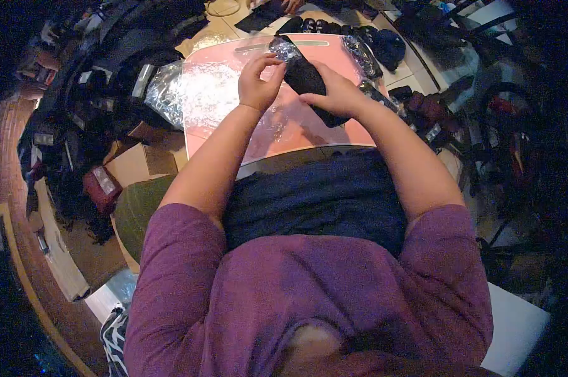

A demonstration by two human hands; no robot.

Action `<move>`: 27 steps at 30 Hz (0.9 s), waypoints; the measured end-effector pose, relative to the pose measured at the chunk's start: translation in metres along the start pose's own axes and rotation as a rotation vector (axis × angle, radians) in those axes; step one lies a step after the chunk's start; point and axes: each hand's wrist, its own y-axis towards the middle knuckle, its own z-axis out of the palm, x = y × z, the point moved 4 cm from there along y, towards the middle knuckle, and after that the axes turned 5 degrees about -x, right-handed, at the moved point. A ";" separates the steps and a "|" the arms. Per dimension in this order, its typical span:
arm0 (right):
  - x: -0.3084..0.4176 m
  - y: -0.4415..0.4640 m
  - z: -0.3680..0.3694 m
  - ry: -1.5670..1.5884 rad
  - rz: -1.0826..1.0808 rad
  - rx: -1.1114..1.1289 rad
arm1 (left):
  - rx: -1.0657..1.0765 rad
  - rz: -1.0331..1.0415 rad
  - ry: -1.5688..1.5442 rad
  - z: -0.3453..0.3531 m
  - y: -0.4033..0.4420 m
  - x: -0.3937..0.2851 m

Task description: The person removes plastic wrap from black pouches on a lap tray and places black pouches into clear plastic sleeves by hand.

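A long black folded bundle [304, 78] lies slantwise over the pink tabletop [281, 129], with shiny clear wrapping at its far end. My right hand [339, 93] is wrapped around its near right side, thumb across the top. My left hand [262, 81] is beside the far end, thumb and fingers curled together in a pinch. Whatever is between those fingertips is too small to make out. Clear plastic film [211, 94] spreads over the left half of the tabletop, glaring with light. What the black bundle is cannot be told.
A clear plastic bag [166, 94] hangs past the tabletop's left edge. More dark wrapped bundles [359, 56] lie at the far right. A maroon packet [102, 188] with a label sits on the left among dark packets. Another person's hand [290, 5] shows at the top.
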 end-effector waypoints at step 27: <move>-0.006 0.005 -0.020 0.598 0.234 0.178 | -0.002 -0.111 0.055 -0.002 0.010 -0.010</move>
